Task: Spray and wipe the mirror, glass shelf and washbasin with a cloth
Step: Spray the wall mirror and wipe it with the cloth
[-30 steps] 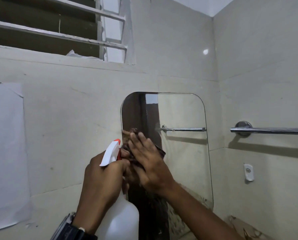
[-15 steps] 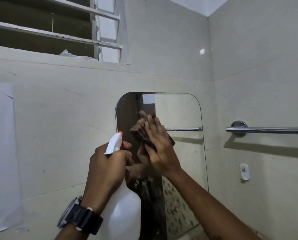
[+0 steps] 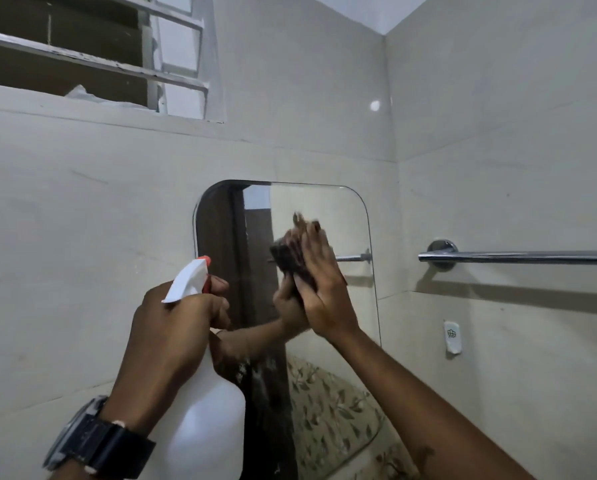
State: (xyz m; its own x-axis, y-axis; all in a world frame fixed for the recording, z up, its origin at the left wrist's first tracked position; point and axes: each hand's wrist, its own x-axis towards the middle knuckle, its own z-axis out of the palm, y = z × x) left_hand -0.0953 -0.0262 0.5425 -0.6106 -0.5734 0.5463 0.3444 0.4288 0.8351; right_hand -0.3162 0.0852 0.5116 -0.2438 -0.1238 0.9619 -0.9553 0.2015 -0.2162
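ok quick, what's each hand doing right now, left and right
Left hand: closed around the neck of the spray bottle.
Right hand: fingers flat, pressing the dark cloth against the mirror.

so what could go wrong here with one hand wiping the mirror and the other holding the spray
1. The right hand presses the cloth flat on the mirror; a hard push could stress the frameless glass.
2. The left hand holds the spray bottle close to the glass and might knock its edge.
3. A wider wipe rightward could hit the towel bar.
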